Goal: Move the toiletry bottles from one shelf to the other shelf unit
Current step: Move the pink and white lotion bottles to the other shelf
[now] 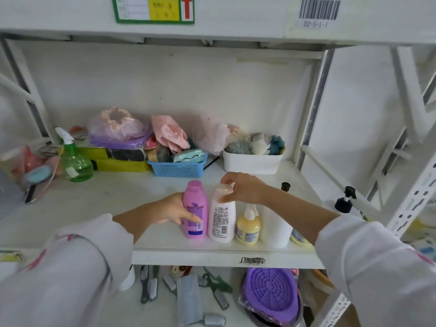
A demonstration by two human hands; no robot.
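Observation:
A pink bottle (195, 208) stands near the front edge of the white shelf (118, 204), and my left hand (174, 211) grips its side. Right beside it stands a pale pink bottle (221, 220); my right hand (245, 187) holds its cap from above. To the right stand a small yellow pump bottle (248, 226) and a tall white pump bottle (276, 223), partly hidden behind my right forearm. Another yellow bottle (299, 238) peeks out under that arm.
Along the back of the shelf stand a green spray bottle (75, 161), a blue basket (178, 167) and a white bin (252, 162) of sponges. A dark blue pump bottle (344, 201) stands on the unit to the right. Brushes and a purple basin (271, 296) lie on the shelf below.

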